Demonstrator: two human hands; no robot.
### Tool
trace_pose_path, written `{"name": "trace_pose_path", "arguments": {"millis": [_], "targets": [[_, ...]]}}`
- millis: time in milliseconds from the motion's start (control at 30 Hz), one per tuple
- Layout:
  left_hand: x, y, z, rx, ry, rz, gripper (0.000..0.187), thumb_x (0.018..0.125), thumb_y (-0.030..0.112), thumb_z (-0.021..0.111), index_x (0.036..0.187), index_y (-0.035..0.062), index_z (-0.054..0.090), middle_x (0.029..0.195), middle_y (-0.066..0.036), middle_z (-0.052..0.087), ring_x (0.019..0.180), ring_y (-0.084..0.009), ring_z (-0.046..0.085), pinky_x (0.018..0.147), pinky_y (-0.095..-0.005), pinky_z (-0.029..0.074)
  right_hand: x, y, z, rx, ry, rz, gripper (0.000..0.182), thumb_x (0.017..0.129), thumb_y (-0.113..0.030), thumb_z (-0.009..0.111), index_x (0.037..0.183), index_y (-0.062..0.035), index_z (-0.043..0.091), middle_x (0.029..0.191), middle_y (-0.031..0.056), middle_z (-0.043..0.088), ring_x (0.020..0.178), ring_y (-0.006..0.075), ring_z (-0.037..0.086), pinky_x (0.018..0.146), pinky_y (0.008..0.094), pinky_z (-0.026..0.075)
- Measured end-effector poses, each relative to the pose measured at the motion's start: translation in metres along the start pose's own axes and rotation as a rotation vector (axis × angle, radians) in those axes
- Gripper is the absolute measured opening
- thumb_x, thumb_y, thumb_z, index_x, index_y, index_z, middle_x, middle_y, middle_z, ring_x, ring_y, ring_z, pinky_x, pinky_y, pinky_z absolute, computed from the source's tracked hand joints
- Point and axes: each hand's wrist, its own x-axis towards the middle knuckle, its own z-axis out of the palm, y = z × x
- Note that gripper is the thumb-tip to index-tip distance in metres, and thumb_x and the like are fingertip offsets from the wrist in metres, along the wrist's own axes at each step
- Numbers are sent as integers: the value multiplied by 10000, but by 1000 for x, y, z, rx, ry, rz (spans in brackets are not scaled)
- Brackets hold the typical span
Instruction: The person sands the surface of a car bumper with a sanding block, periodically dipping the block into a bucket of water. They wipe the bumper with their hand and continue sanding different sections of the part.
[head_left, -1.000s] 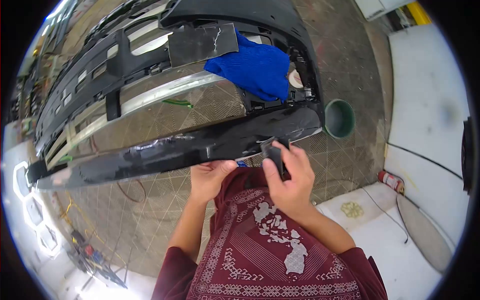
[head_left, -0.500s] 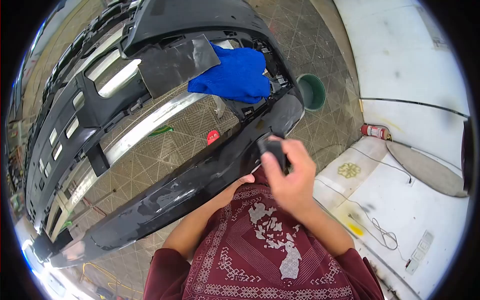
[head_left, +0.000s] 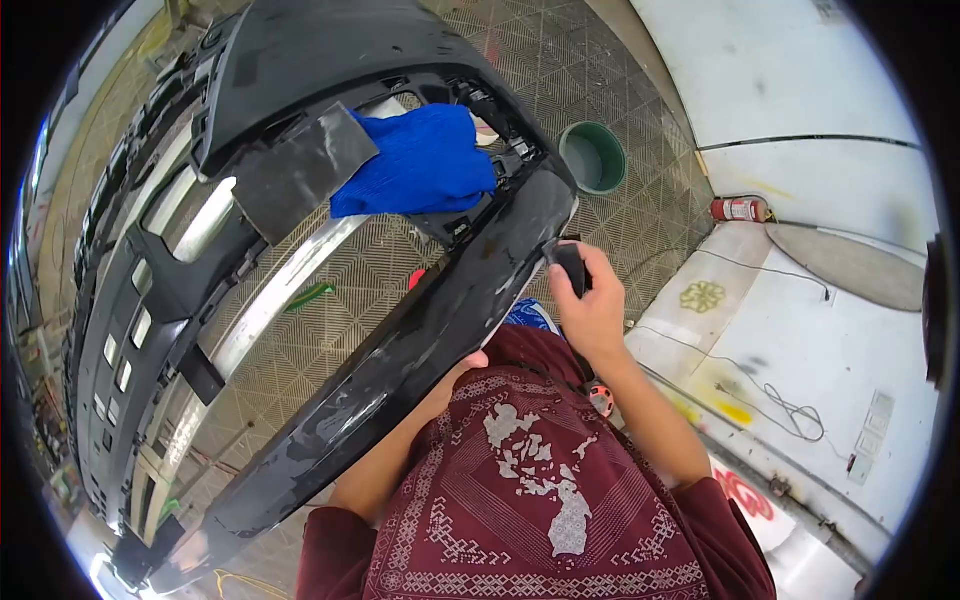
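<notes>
Nearest the wearer's maroon patterned shirt [head_left: 480, 470], the left hand [head_left: 470, 368] is at the near edge of the long glossy black bumper section [head_left: 400, 345], its thumb showing there and its fingers hidden, while the right hand [head_left: 590, 295] pinches a small black block [head_left: 570, 265] at that same edge, nearer the section's right end. Beyond, 1 blue cloth [head_left: 415, 160] and 1 dark sheet [head_left: 305, 170] lie on the bumper frame [head_left: 165, 262], with 1 green bucket [head_left: 593, 158] on the floor [head_left: 650, 150] just beside it.
</notes>
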Motion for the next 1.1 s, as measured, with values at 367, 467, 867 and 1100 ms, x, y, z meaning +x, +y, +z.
{"name": "trace_pose_path", "arguments": {"millis": [367,467,867,1100], "targets": [[-18,-20,13,-95,259,8,608,936,364,865,1366,-20,672,1380,-116,702,1253,-251,655,1127,-405,477,18,20,2,52,54,-163,260,910,-131,744,1152,-38,726,1088,150,724,1052,357,667,936,449,530],[-31,-40,10,-91,352,-10,749,904,251,906,1497,-10,530,1461,-125,629,1342,-262,600,1189,-431,427,-17,-30,-6,89,-35,-429,319,882,-169,779,1170,-42,722,1118,162,699,1043,368,656,936,459,536],[-36,-20,-6,-229,321,-135,497,965,159,840,1397,12,644,1360,-77,692,1242,-198,644,1115,-384,488,-23,-56,-9,238,-151,-574,301,872,-167,787,1148,-59,733,1119,155,697,966,352,657,858,449,545],[-39,-42,-17,120,178,-55,411,1008,94,749,1379,-41,638,1370,-134,696,1260,-236,647,1126,-399,488,-25,-67,-2,201,-148,-528,310,869,-149,798,1164,-72,742,1127,127,699,971,334,667,837,445,551]]}}
